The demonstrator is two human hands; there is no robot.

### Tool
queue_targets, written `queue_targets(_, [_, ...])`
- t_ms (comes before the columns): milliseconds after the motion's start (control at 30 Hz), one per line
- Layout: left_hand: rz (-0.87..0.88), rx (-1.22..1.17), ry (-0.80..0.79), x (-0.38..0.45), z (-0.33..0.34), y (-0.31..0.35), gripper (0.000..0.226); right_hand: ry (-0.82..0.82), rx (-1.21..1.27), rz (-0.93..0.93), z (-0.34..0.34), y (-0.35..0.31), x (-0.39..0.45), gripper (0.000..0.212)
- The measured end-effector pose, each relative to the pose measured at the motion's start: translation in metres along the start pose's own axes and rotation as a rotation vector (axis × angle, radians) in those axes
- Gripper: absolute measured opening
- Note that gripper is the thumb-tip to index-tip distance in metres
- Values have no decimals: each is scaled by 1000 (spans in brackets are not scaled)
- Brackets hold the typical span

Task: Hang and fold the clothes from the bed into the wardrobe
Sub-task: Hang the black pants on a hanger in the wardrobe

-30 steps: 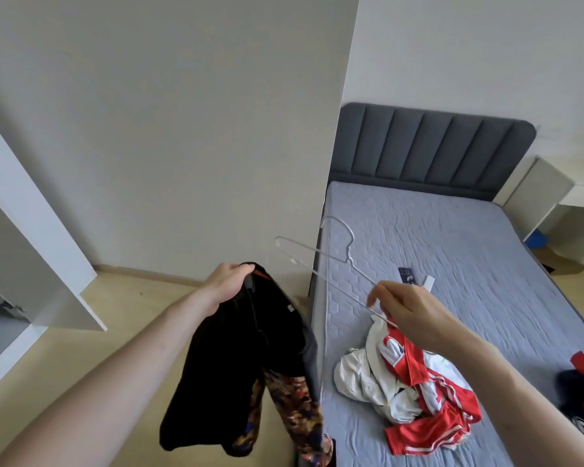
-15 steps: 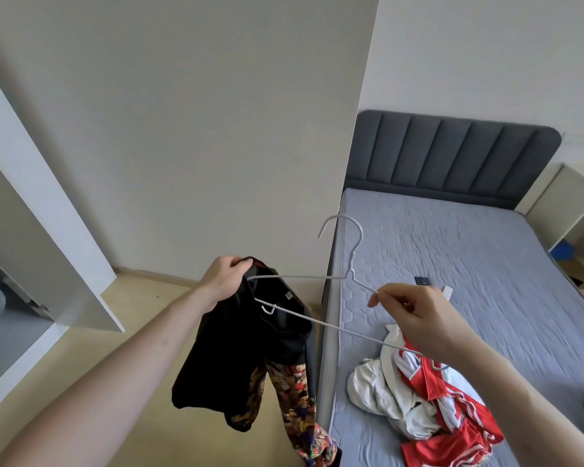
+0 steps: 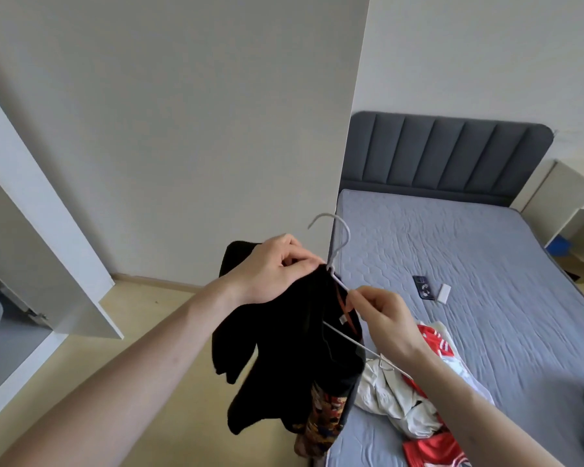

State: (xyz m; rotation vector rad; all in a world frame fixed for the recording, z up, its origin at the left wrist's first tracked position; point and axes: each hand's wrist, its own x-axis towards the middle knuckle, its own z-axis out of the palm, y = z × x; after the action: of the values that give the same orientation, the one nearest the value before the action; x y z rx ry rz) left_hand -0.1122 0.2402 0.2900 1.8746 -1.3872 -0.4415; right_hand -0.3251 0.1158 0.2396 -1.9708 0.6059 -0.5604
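1. Wardrobe door (image 3: pixel 48 237) stands open, far left of the bed (image 3: pixel 452 298).
2. Left hand (image 3: pixel 270 267) pinches black garment (image 3: pixel 284 358) at its top, just left of bed edge; garment hangs over floor.
3. White wire hanger (image 3: pixel 338 251): 1 arm inside garment, hook up.
4. Right hand (image 3: pixel 381 315) pinches hanger wire, over bed's near corner.
5. Red/white clothes pile (image 3: pixel 415 399) on bed; phone (image 3: pixel 423 287) mid-bed.

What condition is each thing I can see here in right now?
Black garment: held up, hanging, hanger partly inside.
Wire hanger: pinched, hook up.
Left hand: gripping the garment's collar.
Right hand: pinching the hanger.
Red-and-white clothes: crumpled on the bed.
Wardrobe door: open.
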Motion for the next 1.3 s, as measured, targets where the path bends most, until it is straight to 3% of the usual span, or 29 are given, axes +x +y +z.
queue_targets(133, [97, 377, -9, 4, -2, -1, 20, 60, 62, 33, -7, 4, -11, 37])
queue_targets(267, [94, 204, 20, 7, -3, -1, 27, 124, 76, 4, -6, 8, -18, 28])
queue_targets(333, [107, 236, 44, 9, -2, -3, 30, 186, 30, -40, -4, 9, -20, 18])
queue_targets(500, [78, 341, 52, 14, -1, -5, 36, 501, -113, -269, -2, 16, -38, 17])
queue_targets(567, [55, 355, 37, 14, -5, -5, 36, 415, -81, -339, 7, 26, -51, 14])
queue_targets(633, [60, 346, 33, 14, -10, -4, 33, 198, -67, -259, 19, 40, -58, 13])
queue_targets(700, [72, 324, 47, 14, -15, -1, 29, 35, -126, -83, 28, 56, -57, 28])
queue_targets(800, [93, 287, 76, 13, -22, 8, 28, -73, -217, 64, 33, 74, -46, 57])
queue_targets(900, [112, 256, 91, 13, -31, 14, 28, -161, -319, 81, 35, 85, -34, 58])
queue_targets(1000, [90, 257, 128, 11, -42, 11, 28, -126, -425, 101, 25, 94, -23, 29])
queue_targets(1100, [54, 300, 182, 5, -52, -3, 24, 9, -478, 82, -3, 96, -15, 16])
queue_targets(1200, [27, 254, 198, -2, -60, -17, 22, 106, -511, 2, -29, 92, -12, 18])
queue_targets(1300, [19, 182, 218, -6, -66, -27, 18, 106, -494, -119, -45, 80, -15, 33])
